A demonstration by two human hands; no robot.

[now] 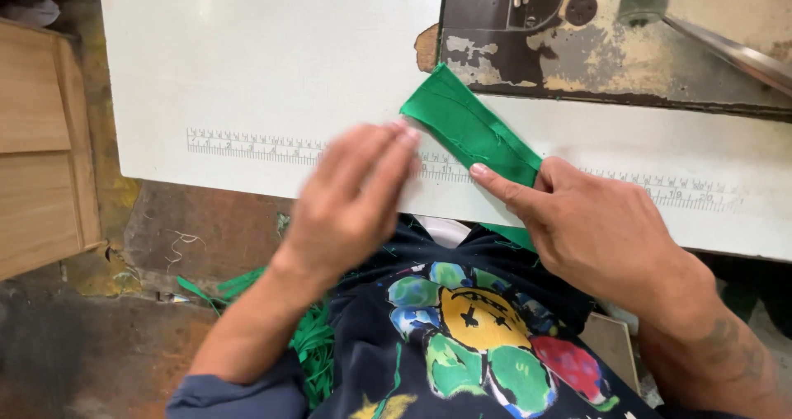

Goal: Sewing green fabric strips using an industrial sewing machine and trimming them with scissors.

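Right hand (606, 233) pins green strip (470, 126) near table edge (272, 190).

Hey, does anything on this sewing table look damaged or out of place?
Yes. The white tabletop is chipped at the corner beside the sewing machine base, whose paint is badly worn and flaking. Green fabric scraps litter the floor. The green strip under the right hand lies diagonally.
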